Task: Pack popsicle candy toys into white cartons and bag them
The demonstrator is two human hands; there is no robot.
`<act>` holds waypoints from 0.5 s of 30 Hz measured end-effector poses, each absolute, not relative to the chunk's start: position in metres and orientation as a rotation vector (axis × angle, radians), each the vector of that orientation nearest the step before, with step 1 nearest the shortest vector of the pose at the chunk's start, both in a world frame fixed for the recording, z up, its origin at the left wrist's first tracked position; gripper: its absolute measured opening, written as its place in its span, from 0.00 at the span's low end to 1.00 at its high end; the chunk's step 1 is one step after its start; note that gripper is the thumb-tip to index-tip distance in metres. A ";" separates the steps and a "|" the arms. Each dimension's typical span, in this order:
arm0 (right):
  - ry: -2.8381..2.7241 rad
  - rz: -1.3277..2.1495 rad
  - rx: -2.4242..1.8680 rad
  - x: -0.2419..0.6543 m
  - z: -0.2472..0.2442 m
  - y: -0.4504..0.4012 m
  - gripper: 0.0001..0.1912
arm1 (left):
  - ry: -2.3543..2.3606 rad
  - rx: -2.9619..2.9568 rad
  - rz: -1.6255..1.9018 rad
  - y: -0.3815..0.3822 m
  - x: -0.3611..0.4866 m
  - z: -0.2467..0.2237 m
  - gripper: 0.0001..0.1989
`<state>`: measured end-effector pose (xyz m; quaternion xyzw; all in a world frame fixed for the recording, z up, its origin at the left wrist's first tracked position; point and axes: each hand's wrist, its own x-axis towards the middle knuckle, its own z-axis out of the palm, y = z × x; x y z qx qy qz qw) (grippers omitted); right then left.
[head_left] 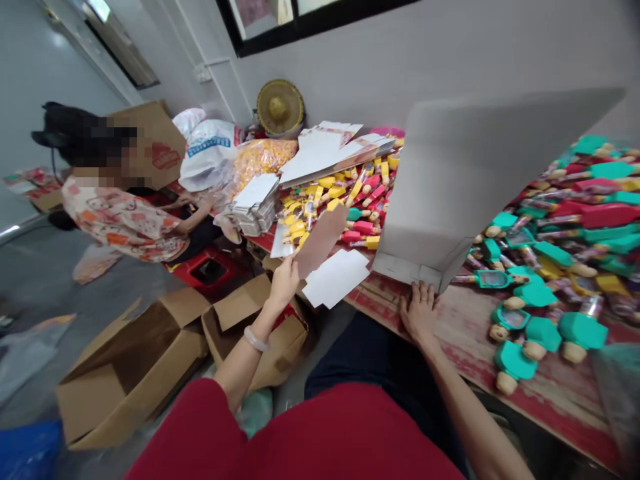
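Observation:
My left hand (pixel 283 283) is raised over the table's near corner, gripping a thin brown-backed card sheet (pixel 320 239). My right hand (pixel 419 312) lies with spread fingers on the worn red wooden table (pixel 480 347), touching the bottom edge of a large upright white card blank (pixel 450 180). Just right of that hand are teal-capped plastic toy tubes (pixel 530 293) in a heap. Yellow and red tube toys (pixel 335 200) lie left of the blank, partly hidden by it. Loose white card pieces (pixel 336 277) lie below the brown-backed sheet.
A stack of flat cards (pixel 256 204) and white sheets (pixel 330 153) sit on the table. Open cardboard boxes (pixel 133 367) stand on the floor at left. A seated person in a floral top (pixel 123 223) works beyond them, near plastic bags (pixel 207 153) and a red stool (pixel 205 270).

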<state>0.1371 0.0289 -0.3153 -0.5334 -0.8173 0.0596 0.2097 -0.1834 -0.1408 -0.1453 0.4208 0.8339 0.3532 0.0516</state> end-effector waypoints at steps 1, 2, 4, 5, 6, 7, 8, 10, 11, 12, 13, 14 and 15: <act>-2.273 0.171 -1.481 0.138 -0.314 0.028 0.31 | 2.435 1.200 1.255 -0.148 -0.173 -0.143 0.19; -2.272 0.179 -1.478 0.139 -0.313 0.028 0.32 | 2.315 1.125 1.396 -0.154 -0.160 -0.144 0.17; -2.268 0.208 -1.472 0.140 -0.312 0.029 0.33 | 2.066 0.980 1.558 -0.161 -0.129 -0.150 0.14; -2.266 0.228 -1.465 0.140 -0.311 0.030 0.33 | 1.961 0.917 1.589 -0.163 -0.112 -0.156 0.13; -2.265 0.249 -1.455 0.141 -0.310 0.031 0.34 | 1.879 0.860 1.598 -0.164 -0.095 -0.162 0.12; -2.267 0.274 -1.445 0.142 -0.309 0.033 0.34 | 1.822 0.811 1.596 -0.165 -0.078 -0.168 0.11; -2.272 0.311 -1.440 0.143 -0.307 0.033 0.35 | 1.781 0.766 1.588 -0.165 -0.063 -0.174 0.11; -2.268 0.412 -1.454 0.144 -0.300 0.033 0.34 | 1.732 0.688 1.571 -0.166 -0.040 -0.185 0.09; -2.236 0.466 -1.474 0.145 -0.293 0.031 0.34 | 1.706 0.648 1.566 -0.167 -0.032 -0.189 0.09; -2.177 0.523 -1.484 0.145 -0.285 0.027 0.34 | 1.681 0.609 1.561 -0.168 -0.025 -0.193 0.08; -2.081 0.585 -1.476 0.144 -0.275 0.021 0.34 | 1.657 0.576 1.557 -0.168 -0.021 -0.196 0.08; -1.966 0.674 -1.438 0.144 -0.264 0.013 0.34 | 1.636 0.549 1.553 -0.169 -0.019 -0.198 0.07; -1.846 0.806 -1.369 0.143 -0.252 0.003 0.34 | 1.620 0.529 1.549 -0.169 -0.018 -0.200 0.07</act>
